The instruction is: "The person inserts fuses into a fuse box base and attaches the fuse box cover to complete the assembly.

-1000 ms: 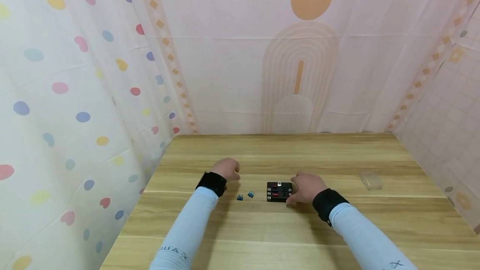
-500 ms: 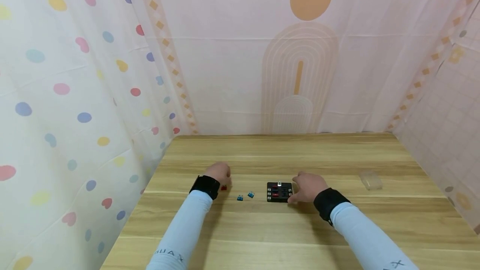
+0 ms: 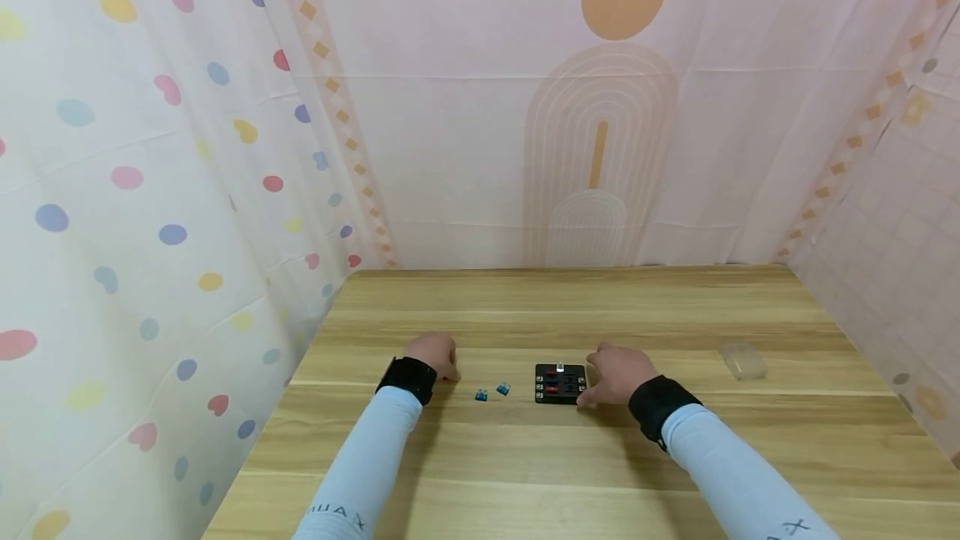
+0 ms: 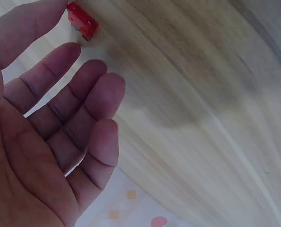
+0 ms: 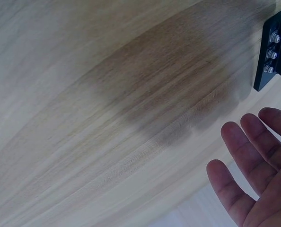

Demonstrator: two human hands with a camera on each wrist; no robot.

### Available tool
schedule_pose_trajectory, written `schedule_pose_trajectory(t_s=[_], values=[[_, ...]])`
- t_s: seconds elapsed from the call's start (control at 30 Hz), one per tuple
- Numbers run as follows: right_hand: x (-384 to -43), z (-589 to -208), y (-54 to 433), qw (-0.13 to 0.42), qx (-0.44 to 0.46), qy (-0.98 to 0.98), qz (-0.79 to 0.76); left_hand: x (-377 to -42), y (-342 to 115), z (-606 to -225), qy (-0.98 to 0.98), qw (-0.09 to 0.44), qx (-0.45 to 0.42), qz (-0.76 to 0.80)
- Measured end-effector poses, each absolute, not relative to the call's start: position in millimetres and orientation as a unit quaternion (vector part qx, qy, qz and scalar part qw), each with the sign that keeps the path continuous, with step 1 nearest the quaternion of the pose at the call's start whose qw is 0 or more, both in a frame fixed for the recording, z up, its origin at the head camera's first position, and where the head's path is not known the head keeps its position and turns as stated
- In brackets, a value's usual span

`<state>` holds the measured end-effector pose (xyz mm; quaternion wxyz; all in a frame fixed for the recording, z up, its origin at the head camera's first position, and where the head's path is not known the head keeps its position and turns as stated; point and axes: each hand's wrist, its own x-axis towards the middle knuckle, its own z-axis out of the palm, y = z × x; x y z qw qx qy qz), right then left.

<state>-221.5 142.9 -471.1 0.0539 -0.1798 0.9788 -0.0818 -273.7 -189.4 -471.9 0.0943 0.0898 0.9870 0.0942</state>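
Note:
A red blade fuse [image 4: 83,21] lies on the wooden table by my left hand [image 3: 435,354]. In the left wrist view its thumb tip is right beside the fuse and the fingers are loosely bent; contact is unclear. The head view mostly hides this fuse behind the hand. Two blue blade fuses, one nearer [image 3: 481,396] and one farther [image 3: 503,389], lie between the hands. My right hand [image 3: 621,373] is at the right edge of a black fuse block [image 3: 551,396], thumb near its front corner, other fingers extended. Red fuses sit in the block's left side.
A clear plastic cover [image 3: 743,361] lies on the table [image 3: 495,473] to the right of my right hand. Patterned curtains [image 3: 465,148] hang behind the table and along its sides.
My left hand has moved left and slightly nearer, down to the red fuse, which showed beside it half a second ago. The right hand and fuse block have stayed in place.

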Motion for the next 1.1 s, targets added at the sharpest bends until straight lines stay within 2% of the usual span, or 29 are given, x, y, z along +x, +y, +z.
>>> schedule_pose_trajectory(t_s=[0.67,1.1], values=[[-220.6,-472.7,145.7,0.056,-0.177,0.979,-0.084,-277.0,-183.3,-477.8,0.986,0.086,0.130,0.058],[-223.5,-475.1,147.8,0.059,-0.170,0.980,-0.087,-277.0,-187.8,-473.9,0.989,0.086,0.102,0.058]])
